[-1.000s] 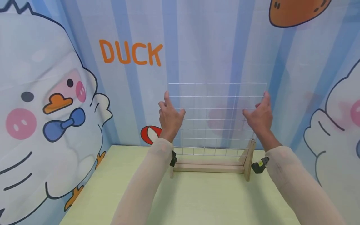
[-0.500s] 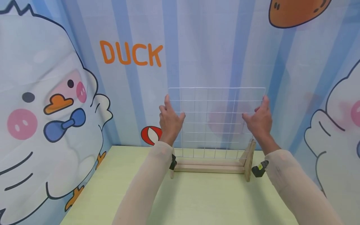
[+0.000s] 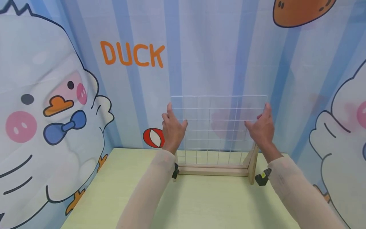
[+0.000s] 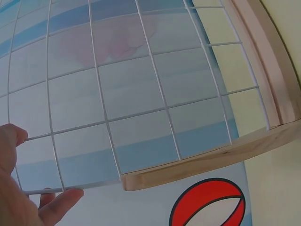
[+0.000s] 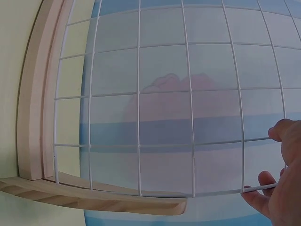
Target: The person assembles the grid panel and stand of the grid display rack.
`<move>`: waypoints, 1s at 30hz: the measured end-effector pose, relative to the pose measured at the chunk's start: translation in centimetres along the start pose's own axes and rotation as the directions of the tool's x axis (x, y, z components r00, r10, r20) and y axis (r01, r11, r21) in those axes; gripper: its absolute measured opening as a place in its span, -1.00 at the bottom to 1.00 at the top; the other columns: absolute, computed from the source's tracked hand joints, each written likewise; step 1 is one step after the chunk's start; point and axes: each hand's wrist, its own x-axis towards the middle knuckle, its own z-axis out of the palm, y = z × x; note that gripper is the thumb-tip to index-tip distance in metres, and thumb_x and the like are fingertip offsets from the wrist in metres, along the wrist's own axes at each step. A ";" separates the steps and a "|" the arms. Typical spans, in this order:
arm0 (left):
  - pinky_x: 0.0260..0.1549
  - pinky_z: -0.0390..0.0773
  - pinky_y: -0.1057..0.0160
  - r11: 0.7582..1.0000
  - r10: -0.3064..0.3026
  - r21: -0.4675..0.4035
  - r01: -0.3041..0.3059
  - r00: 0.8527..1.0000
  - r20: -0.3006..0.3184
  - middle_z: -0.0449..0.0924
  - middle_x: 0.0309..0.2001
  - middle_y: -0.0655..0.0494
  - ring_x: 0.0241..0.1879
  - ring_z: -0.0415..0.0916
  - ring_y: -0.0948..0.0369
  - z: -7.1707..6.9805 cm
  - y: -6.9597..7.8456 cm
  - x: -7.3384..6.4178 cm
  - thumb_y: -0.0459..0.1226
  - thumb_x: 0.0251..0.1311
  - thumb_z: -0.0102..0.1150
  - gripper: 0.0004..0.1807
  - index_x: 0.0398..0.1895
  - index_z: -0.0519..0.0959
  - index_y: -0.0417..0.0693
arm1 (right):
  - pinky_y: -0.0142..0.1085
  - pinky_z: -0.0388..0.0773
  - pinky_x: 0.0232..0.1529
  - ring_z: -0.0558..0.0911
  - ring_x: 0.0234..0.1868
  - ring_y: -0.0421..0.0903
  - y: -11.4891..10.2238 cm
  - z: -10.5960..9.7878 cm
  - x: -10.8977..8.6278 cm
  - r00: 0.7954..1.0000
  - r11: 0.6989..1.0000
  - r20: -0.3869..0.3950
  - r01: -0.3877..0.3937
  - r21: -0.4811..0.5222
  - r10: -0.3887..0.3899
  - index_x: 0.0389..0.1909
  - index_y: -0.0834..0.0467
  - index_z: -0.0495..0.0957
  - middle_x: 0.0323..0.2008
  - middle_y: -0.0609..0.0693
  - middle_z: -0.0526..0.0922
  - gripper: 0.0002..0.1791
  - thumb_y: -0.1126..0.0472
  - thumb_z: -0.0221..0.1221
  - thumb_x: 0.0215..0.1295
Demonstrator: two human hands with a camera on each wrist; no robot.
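A white wire grid panel [image 3: 219, 96] stands upright between my two hands. My left hand [image 3: 173, 129] grips its left edge, and my right hand [image 3: 261, 128] grips the right edge at about the same height. Below is a wooden stand [image 3: 213, 172] with a long base and upright side pieces. The left wrist view shows the thumb and fingers of the left hand [image 4: 16, 183] around the edge wire, above the stand's side piece [image 4: 197, 165]. In the right wrist view, the right hand [image 5: 289, 176] pinches the opposite edge. The grid's lower edge lies along the wooden base [image 5: 33, 117].
The stand rests on a pale yellow table [image 3: 217, 203]. Close behind hangs a blue striped curtain [image 3: 200, 47] printed with ducks. Black wrist devices [image 3: 262, 177] sit below the sleeves near the stand's sides.
Both hands have moved down together, lowering the grid panel. Its bottom edge has dropped from above the wooden base to the level of the base. The stand has stayed in place.
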 end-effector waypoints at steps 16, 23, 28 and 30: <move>-0.34 0.60 0.04 1.000 0.015 0.011 -0.016 1.000 0.024 0.41 0.04 -0.13 -0.25 0.47 -0.04 0.7 -1.0 -1.4 -0.11 0.22 0.40 0.01 0.59 -0.06 0.19 | -0.03 0.50 -0.19 0.53 -0.06 0.21 1.9 0.9 -1.1 1.000 1.000 0.007 -0.017 -0.024 0.017 0.63 -0.01 -0.21 0.09 0.28 0.48 0.06 0.14 0.30 0.32; -0.32 0.67 0.02 0.997 0.075 0.031 -0.075 0.997 -0.005 0.43 0.09 -0.18 -0.24 0.51 -0.08 1.4 -1.0 -1.6 -0.12 0.20 0.42 0.04 0.60 -0.07 0.13 | -0.07 0.41 -0.26 0.50 -0.16 0.19 2.4 0.6 -1.1 1.000 0.999 -0.002 -0.015 -0.035 0.015 0.62 -0.02 -0.23 0.04 0.27 0.47 0.06 0.13 0.30 0.32; -0.33 0.67 0.04 0.996 0.080 0.038 -0.080 0.997 0.005 0.43 0.04 -0.18 -0.26 0.50 -0.06 1.6 -1.2 -1.6 -0.12 0.20 0.42 0.04 0.60 -0.07 0.14 | -0.02 0.44 -0.22 0.52 -0.10 0.23 2.6 0.3 -1.2 0.999 0.999 0.028 -0.031 -0.042 0.032 0.62 -0.02 -0.27 0.08 0.31 0.48 0.08 0.12 0.29 0.32; -0.34 0.66 0.04 0.996 0.076 0.037 -0.077 0.997 0.005 0.42 0.02 -0.18 -0.25 0.50 -0.06 1.4 -1.4 -1.6 -0.12 0.18 0.44 0.04 0.59 -0.05 0.13 | 0.00 0.47 -0.22 0.53 -0.08 0.24 2.6 0.3 -1.2 0.998 0.999 0.050 -0.026 -0.042 0.028 0.62 -0.01 -0.28 0.09 0.32 0.47 0.09 0.11 0.29 0.32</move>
